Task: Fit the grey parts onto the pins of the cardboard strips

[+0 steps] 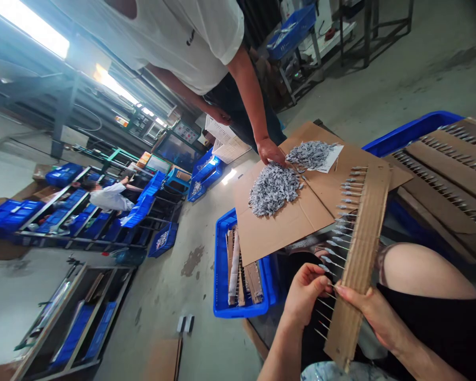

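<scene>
My hands are low in view, holding a long corrugated cardboard strip [359, 264] upright. Several small grey-bodied leaded components [349, 201] stick out of its edge in a row, with bare wire leads along the lower part. My left hand [305, 293] pinches something small at that edge, probably one component. My right hand [368, 312] grips the strip from the other side. Beyond them, two heaps of loose grey components [273, 189] [311, 154] lie on a flat cardboard sheet [277, 222]. A co-worker's hand [270, 151] rests on the sheet's far edge.
The sheet lies across a blue plastic crate [222, 264] holding cardboard strips. To the right, a blue crate [412, 132] carries strips lined with components. A standing co-worker [206, 47] is close by. Metal racks of blue bins [63, 222] and another worker [111, 196] are across the concrete floor.
</scene>
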The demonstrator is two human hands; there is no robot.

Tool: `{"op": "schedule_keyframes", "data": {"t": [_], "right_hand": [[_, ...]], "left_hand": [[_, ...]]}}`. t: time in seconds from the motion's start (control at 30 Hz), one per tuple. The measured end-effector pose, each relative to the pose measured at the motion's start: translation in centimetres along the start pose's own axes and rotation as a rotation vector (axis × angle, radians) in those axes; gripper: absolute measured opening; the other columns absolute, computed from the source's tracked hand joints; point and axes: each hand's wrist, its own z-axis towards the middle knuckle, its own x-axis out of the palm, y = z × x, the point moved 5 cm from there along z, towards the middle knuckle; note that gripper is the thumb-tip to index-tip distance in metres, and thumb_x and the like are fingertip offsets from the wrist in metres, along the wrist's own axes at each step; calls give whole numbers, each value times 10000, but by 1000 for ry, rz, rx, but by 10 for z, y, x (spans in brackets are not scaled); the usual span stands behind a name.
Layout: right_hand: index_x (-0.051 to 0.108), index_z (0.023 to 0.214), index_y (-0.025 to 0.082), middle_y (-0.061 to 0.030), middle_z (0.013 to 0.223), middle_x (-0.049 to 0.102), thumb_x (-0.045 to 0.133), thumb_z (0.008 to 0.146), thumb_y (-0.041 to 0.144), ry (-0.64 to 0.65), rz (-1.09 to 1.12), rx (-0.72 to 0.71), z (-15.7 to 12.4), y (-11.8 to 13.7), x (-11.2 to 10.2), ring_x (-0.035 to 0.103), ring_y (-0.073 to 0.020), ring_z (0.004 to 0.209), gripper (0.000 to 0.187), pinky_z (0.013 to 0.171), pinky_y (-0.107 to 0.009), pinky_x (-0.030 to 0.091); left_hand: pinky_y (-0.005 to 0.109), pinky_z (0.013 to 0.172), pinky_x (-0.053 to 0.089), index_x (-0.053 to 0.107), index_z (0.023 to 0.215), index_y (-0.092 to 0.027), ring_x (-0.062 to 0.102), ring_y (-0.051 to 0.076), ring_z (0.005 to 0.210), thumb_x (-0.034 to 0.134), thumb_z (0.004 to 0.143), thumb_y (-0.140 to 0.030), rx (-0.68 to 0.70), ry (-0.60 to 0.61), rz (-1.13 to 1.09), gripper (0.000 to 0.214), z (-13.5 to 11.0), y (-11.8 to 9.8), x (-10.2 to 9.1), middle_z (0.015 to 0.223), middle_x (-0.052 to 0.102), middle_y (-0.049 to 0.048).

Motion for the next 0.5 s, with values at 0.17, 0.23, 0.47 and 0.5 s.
{"op": "schedule_keyframes", "data": {"t": [0.17,0.23,0.47,0.5], "right_hand": [[720,691,165,-11,602,721,802,614,347,-4,1,13,-3,4,2,623,-199,602,214,569,-274,478],[708,673,171,-3,563,708,803,619,358,-49,21,17,-3,3,-1,613,-193,556,217,531,-269,467],[697,604,193,-13,519,700,793,572,339,-108,56,-17,-2,11,-1,630,-217,513,177,491,-282,474],[701,597,196,-24,533,712,787,551,334,-118,44,-16,-4,15,0,647,-234,529,169,501,-291,488]], "left_hand": [[203,549,450,603,887,-137,534,83,569,795,608,-528,-38,-106,15,517,8,-5,1,708,603,2],[196,533,442,594,802,-133,513,73,542,805,587,-518,-43,-111,64,489,11,-8,7,678,589,-3],[195,515,425,501,642,-163,499,81,522,808,534,-542,-44,-171,89,499,12,-10,18,586,559,-19],[199,511,422,499,639,-164,497,83,514,808,524,-557,-43,-175,83,512,12,-10,19,578,557,-19]]}}
